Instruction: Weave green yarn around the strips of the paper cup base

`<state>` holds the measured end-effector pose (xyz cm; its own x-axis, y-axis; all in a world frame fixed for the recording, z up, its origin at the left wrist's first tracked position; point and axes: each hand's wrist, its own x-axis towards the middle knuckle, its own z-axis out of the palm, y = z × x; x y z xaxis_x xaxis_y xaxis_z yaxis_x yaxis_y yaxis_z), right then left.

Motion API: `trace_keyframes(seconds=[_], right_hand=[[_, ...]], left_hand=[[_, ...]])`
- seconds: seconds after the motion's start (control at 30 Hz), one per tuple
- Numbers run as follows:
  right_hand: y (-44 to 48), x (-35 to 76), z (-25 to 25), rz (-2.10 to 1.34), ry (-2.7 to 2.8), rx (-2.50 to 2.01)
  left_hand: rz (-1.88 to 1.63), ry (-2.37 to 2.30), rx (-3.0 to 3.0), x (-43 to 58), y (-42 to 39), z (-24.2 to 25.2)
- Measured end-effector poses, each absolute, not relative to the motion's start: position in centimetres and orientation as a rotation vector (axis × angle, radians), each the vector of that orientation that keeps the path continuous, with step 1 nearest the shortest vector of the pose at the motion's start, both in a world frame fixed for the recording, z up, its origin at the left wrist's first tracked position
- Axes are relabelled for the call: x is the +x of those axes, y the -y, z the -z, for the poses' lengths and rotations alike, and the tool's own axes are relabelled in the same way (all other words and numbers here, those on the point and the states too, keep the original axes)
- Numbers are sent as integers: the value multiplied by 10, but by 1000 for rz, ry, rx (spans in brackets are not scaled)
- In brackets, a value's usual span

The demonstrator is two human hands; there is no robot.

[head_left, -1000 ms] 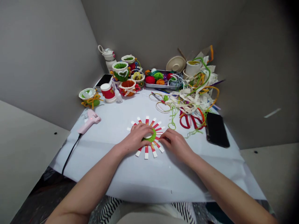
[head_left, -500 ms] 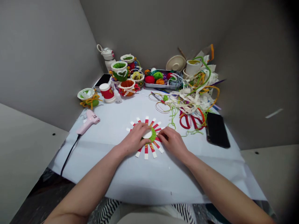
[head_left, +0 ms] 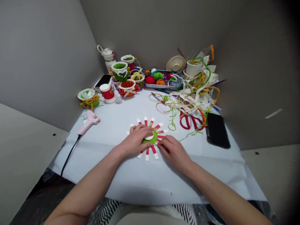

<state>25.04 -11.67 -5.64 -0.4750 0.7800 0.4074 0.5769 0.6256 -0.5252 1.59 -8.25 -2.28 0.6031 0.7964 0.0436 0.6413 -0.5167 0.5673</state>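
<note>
A ring of red-and-white paper strips (head_left: pixel 154 150) fans out flat on the white-covered table from a green yarn-wrapped disc (head_left: pixel 150 141). A small white round piece (head_left: pixel 149 136) lies on top of that disc. My left hand (head_left: pixel 137 140) presses over the white piece and the disc, hiding the strips on that side. My right hand (head_left: pixel 173 153) sits at the lower right of the ring, its fingertips against the strips and the disc's edge. Whether those fingers grip anything is hidden.
A pink glue gun (head_left: pixel 89 122) with a black cord lies to the left. Yarn-trimmed cups (head_left: pixel 119 71) and a metal tray of yarn balls (head_left: pixel 159 80) stand at the back. Tangled lace (head_left: pixel 192 98), red-handled scissors (head_left: pixel 188 122) and a black phone (head_left: pixel 217 130) lie right.
The strip ring has turned a little clockwise and shifted toward me. My right hand has moved toward me along with it, and my left hand has shifted slightly.
</note>
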Motion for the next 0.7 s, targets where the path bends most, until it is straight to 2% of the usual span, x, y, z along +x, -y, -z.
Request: trace_keyframes(seconds=[0.4, 0.7], right_hand=[[156, 277, 59, -366, 2280, -999], [154, 276, 49, -388, 2248, -1196]], left_hand=[[-439, -1212, 2260, 25, 85, 30], [-420, -1216, 2269, 26, 84, 29]])
